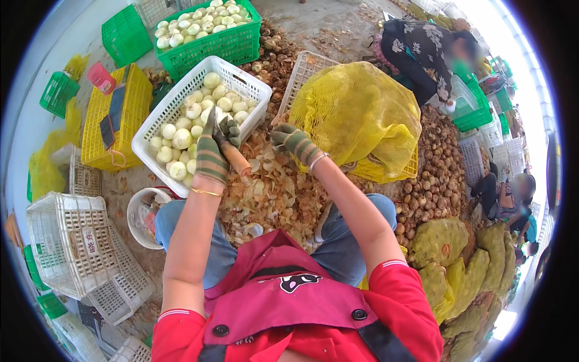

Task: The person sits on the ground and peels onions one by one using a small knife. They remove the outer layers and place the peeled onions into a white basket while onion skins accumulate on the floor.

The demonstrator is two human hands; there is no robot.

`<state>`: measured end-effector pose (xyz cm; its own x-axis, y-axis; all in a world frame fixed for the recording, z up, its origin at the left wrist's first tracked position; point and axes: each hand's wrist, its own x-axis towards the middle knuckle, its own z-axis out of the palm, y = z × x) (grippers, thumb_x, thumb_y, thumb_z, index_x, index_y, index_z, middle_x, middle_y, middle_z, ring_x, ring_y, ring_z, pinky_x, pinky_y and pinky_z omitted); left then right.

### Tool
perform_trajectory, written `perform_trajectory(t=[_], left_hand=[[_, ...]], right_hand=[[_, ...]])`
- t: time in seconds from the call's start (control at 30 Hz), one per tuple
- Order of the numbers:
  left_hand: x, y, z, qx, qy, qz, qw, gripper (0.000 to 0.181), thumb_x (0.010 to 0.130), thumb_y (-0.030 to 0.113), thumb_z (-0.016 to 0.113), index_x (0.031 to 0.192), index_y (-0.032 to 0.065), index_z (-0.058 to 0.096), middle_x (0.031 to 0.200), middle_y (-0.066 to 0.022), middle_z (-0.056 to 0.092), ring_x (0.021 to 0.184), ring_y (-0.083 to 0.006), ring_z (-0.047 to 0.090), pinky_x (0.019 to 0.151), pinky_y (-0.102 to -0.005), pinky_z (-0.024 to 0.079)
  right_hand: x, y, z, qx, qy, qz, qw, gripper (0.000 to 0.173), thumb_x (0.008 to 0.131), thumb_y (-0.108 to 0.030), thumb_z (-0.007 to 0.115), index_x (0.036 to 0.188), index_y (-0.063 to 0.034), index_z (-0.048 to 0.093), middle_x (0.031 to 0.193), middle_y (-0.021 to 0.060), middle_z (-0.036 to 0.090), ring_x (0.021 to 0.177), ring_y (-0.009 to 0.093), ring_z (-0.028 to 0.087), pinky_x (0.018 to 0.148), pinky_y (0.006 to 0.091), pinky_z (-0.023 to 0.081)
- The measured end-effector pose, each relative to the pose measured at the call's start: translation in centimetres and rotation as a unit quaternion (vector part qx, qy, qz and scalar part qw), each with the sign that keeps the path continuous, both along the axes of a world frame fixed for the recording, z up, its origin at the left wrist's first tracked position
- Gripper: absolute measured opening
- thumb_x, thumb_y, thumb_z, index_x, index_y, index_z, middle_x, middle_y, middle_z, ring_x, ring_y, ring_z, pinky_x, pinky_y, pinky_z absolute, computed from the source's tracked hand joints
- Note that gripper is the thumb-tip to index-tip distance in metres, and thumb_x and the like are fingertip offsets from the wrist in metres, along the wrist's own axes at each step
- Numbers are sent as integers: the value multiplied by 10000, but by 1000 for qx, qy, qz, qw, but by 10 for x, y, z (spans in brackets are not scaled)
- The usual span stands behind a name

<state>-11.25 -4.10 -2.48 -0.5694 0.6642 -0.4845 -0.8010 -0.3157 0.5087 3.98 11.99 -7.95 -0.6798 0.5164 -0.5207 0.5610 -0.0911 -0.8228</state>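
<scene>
My left hand (212, 151), in a green-and-tan striped glove, is over the near side of a white plastic crate (149, 122) of peeled onions (182, 138). It grips a tool with a wooden handle (237, 162), probably a knife; the blade is mostly hidden. Pale onion flesh shows between thumb and fingers, but whether that onion is held or lies behind is unclear. My right hand (296, 141), gloved alike, has curled fingers beside a yellow mesh sack (357, 113). Its fingertips are turned away, so any grip is hidden. Loose onion skins (271, 190) are heaped below both hands.
Beyond the white crate stands a green crate (208, 50) of peeled onions. A yellow crate (113, 131) carries a phone (107, 131) and a pink cup (100, 78). A white bucket (144, 217) touches my left knee. Unpeeled onions (434, 181) cover the right floor; a co-worker (420, 54) bends beyond.
</scene>
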Motion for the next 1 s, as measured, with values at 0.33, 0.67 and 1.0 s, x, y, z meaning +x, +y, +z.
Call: perform_trajectory(t=[0.33,0.67,1.0], left_hand=[[24,-3,-12,29,-52,-94,994,380,991,277,556,1215,-26,511,1011,-116,633,765,-146,622,542,-211,523],[41,-3,-15,2,-119,-175,977,536,1006,386,512,1397,43,381,1144,-176,621,775,-183,650,519,-220,552],[38,5,1,-34,-69,-140,987,409,994,352,539,1224,15,509,1020,-132,657,707,-145,623,485,-228,515]], right_hand=[[91,156,-22,459,-378,-166,787,471,899,-242,649,1293,1,562,1208,258,623,1087,290,633,857,407,545],[10,198,-50,364,-362,69,856,534,924,-364,584,1369,-79,505,1322,220,578,1169,368,591,963,441,496],[-26,246,-65,251,-305,-101,913,663,883,-346,608,1444,-55,407,1439,233,467,1263,352,533,1055,438,428]])
